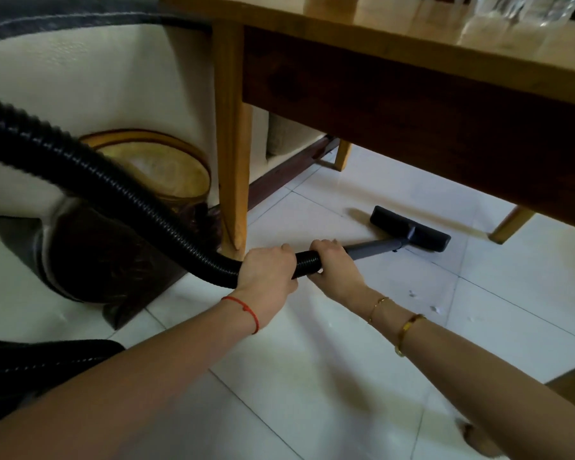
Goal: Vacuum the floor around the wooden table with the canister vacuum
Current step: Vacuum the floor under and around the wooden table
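No brand or writing is showing anywhere that can be read. The left hand [269, 269] is wrapping its fingers around the black ribbed hose [90, 175], clamped tight near its end. The right hand [333, 264] is gripping just ahead, fingers curled over where the hose is joining the grey wand [372, 248]. The black floor head [410, 228] is lying flat on the white tiled floor [329, 376], under the wooden table [412, 91], between its legs.
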Tool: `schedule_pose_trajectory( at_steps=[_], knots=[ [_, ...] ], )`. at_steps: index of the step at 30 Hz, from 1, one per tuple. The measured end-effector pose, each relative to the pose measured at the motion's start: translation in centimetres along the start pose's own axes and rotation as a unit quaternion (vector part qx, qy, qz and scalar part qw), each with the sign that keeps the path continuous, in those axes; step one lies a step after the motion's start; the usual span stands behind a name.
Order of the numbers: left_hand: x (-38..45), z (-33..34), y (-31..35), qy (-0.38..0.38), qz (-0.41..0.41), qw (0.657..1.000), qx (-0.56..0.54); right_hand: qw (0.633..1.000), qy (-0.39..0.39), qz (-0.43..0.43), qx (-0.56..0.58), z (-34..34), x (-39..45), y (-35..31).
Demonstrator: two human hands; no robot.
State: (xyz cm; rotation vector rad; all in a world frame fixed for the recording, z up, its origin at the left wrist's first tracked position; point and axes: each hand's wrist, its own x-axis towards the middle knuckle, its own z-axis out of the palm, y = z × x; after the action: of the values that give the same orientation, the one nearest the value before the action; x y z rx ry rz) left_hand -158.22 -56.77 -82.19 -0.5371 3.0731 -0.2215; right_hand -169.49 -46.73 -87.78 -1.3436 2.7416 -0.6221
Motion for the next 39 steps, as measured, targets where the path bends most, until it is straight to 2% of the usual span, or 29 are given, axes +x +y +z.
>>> schedule_pose_trajectory(
  at_steps=[11,20,28,39],
  knots=[
    [9.6,2.0,10.3,0.032,0.027,0.997,-0.07,0.999,-0.02,0.031,-0.019,-2.9,2.3,13.8],
    [13.5,2.8,13.1,0.033,0.026,0.992,-0.116,0.999,-0.029,0.012,-0.027,-4.2,3.7,17.9],
    [11.1,2.8,8.5,0.035,0.01,0.998,-0.056,1.0,-0.01,-0.026,0.007,-1.7,4.9,13.9],
    [1.8,-0.3,-2.9,0.032,-0.023,0.998,0.04,0.991,-0.002,-0.111,0.074,0.9,5.2,-0.7]
  ],
)
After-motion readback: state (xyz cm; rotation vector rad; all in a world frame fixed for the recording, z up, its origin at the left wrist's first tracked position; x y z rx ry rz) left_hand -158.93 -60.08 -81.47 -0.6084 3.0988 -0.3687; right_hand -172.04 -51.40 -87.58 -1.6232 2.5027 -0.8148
